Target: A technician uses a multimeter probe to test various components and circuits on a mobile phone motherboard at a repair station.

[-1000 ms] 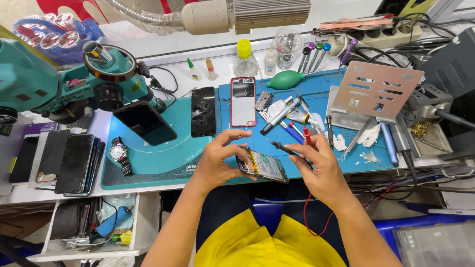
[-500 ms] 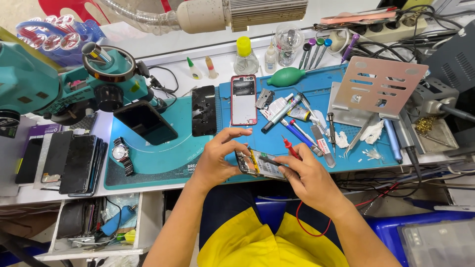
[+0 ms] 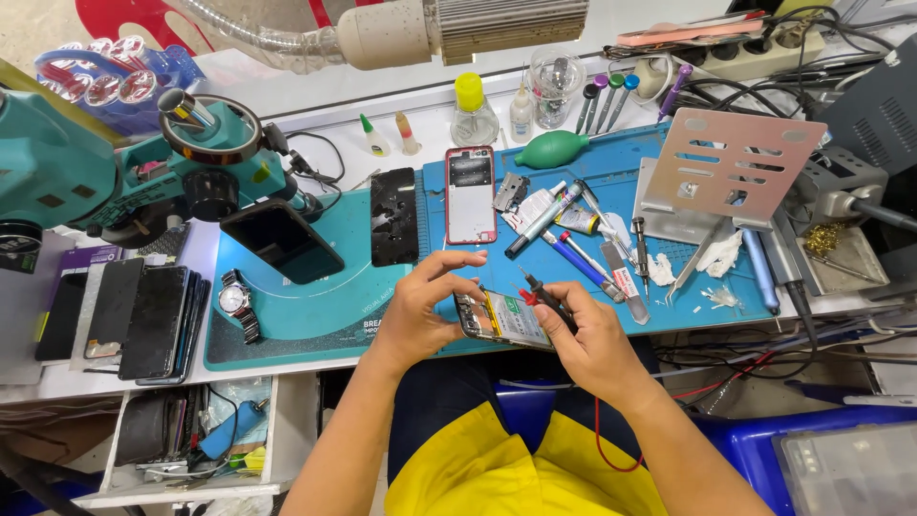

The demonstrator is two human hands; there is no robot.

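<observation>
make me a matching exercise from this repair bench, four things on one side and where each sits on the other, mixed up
Things:
1. wristwatch
2. green bulb blower
3. red-framed phone back
4. opened phone

Places:
A. held at the front edge of the bench, left hand on its end, right hand bringing two probes to it
B. left part of the teal mat, beside the stack of dark phones
C. back of the blue mat, near the small bottles
D. lying flat at the left edge of the blue mat, beside a black phone panel

Pairs: 1-B, 2-C, 3-D, 4-A
</observation>
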